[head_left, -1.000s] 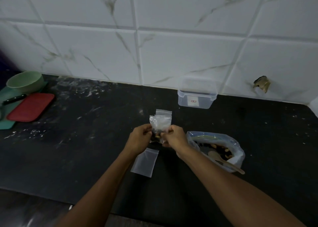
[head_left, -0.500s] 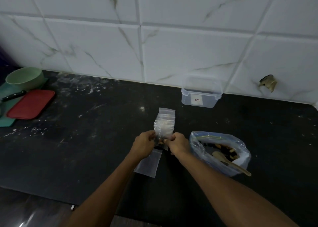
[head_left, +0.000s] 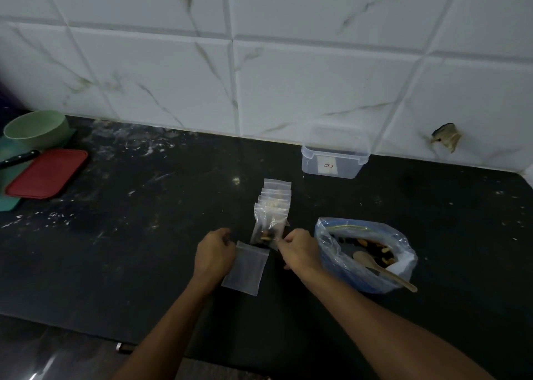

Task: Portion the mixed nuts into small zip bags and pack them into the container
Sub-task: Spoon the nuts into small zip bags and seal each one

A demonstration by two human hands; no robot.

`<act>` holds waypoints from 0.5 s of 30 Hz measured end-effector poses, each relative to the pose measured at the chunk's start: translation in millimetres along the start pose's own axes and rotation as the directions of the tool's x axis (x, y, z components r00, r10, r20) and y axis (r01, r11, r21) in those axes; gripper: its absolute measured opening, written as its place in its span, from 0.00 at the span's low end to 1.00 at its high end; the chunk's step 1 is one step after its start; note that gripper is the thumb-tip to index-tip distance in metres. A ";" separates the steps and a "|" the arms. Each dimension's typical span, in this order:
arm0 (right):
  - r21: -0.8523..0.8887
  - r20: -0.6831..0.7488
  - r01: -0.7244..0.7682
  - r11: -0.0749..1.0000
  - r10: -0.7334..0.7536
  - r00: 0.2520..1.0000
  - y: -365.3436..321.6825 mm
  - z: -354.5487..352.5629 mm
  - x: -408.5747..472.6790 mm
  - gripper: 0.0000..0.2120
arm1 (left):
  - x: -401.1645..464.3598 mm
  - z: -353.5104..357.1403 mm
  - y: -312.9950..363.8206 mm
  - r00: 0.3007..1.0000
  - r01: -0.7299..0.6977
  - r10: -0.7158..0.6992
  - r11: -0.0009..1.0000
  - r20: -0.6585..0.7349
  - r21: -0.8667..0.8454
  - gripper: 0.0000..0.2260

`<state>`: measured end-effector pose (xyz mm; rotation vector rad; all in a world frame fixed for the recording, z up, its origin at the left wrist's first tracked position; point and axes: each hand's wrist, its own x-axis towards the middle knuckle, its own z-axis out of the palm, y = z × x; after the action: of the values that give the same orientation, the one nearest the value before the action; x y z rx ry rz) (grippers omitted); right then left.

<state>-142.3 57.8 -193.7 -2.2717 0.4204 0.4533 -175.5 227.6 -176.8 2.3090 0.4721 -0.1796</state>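
Green bowl (head_left: 36, 127): far left by the wall, upright, on a teal mat (head_left: 8, 204).
Knife (head_left: 18, 159): black handle, lying on the mat just in front of the bowl.
Red lid (head_left: 47, 173): flat on the counter (head_left: 129, 250), overlapping the mat.
Left hand (head_left: 215, 254): knuckles up, fingers curled; whether they pinch anything cannot be told. It touches the left edge of the empty bag.
Empty bag (head_left: 246, 268): flat between the hands, long axis running near to far, leaning slightly right, zip end away from the person.
Filled bag (head_left: 269, 225): held low over the counter, long axis upright, nuts at its bottom, mouth up.
Bag row (head_left: 277, 191): small bags overlapping, the line running away toward the wall.
Right hand (head_left: 298, 254): fingers curled, pinching the filled bag's lower right corner.
Container (head_left: 336, 160): clear, open, against the tiled wall (head_left: 288, 77), well behind the bags.
Nut bag (head_left: 366, 253): large, mouth open upward, just right of the right hand.
Spoon (head_left: 380, 268): wooden, bowl in the nuts, handle pointing right and toward the person.
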 end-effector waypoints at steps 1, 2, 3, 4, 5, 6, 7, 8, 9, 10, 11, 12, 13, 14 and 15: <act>-0.006 0.063 -0.039 0.999 0.039 0.997 -0.9 0.3 -3.9 0.10 | -3.5 -1.4 -2.3 1.000 0.025 -0.025 1.000 0.009 0.011 0.13; -0.001 0.131 -0.080 0.997 0.079 0.988 -1.4 2.4 -7.8 0.10 | -6.2 -1.8 -4.7 0.998 0.049 -0.050 0.998 0.033 0.028 0.09; 0.008 0.187 -0.117 0.993 0.114 0.976 -2.1 6.0 -11.0 0.10 | -7.8 -1.1 -7.0 0.996 0.070 -0.073 0.996 0.059 0.046 0.07; 0.016 0.223 -0.144 0.989 0.137 0.965 -2.4 10.5 -13.5 0.11 | -8.3 0.2 -8.3 0.993 0.084 -0.089 0.995 0.082 0.058 0.07; 0.019 0.240 -0.157 0.987 0.148 0.959 -3.1 15.4 -15.6 0.11 | -8.7 1.4 -8.9 0.990 0.095 -0.101 0.993 0.101 0.067 0.08; 0.024 0.243 -0.160 0.987 0.149 0.958 -4.0 19.7 -16.9 0.11 | -8.4 2.5 -9.1 0.987 0.106 -0.113 0.992 0.117 0.062 0.08; 0.035 0.247 -0.161 0.986 0.147 0.958 -4.8 23.4 -17.6 0.10 | -7.5 4.2 -9.2 0.984 0.121 -0.126 0.991 0.128 0.052 0.07; 0.046 0.255 -0.161 0.986 0.144 0.956 -5.5 26.4 -18.4 0.10 | -7.4 5.3 -8.9 0.981 0.139 -0.144 0.989 0.132 0.043 0.08; 0.054 0.266 -0.161 0.985 0.142 0.954 -6.1 28.3 -19.4 0.10 | -7.7 6.2 -8.8 0.979 0.151 -0.155 0.988 0.134 0.038 0.08; 0.059 0.274 -0.164 0.985 0.142 0.951 -6.3 29.6 -20.4 0.09 | -7.7 7.1 -9.0 0.978 0.158 -0.161 0.987 0.135 0.034 0.09; 0.066 0.282 -0.172 0.983 0.147 0.948 -5.7 30.8 -21.2 0.09 | -7.7 7.8 -10.1 0.977 0.163 -0.165 0.986 0.137 0.028 0.09; 0.082 0.293 -0.187 0.979 0.155 0.944 -4.5 31.8 -22.0 0.08 | -7.7 7.6 -11.0 0.975 0.170 -0.171 0.985 0.144 0.022 0.09; 0.108 0.309 -0.202 0.973 0.160 0.938 -3.1 31.9 -23.1 0.07 | -8.4 7.3 -12.1 0.974 0.169 -0.170 0.985 0.152 0.020 0.09; 0.140 0.326 -0.213 0.967 0.158 0.932 -1.3 31.5 -24.1 0.06 | -8.8 6.6 -13.0 0.973 0.169 -0.170 0.985 0.157 0.019 0.08; 0.173 0.343 -0.217 0.961 0.148 0.928 0.6 30.3 -25.0 0.04 | -9.5 6.3 -14.3 0.972 0.175 -0.174 0.985 0.156 0.010 0.08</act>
<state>-170.4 83.8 -202.5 -1.9166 0.4868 0.8294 -189.7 229.7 -188.1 2.2274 0.5938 -0.4419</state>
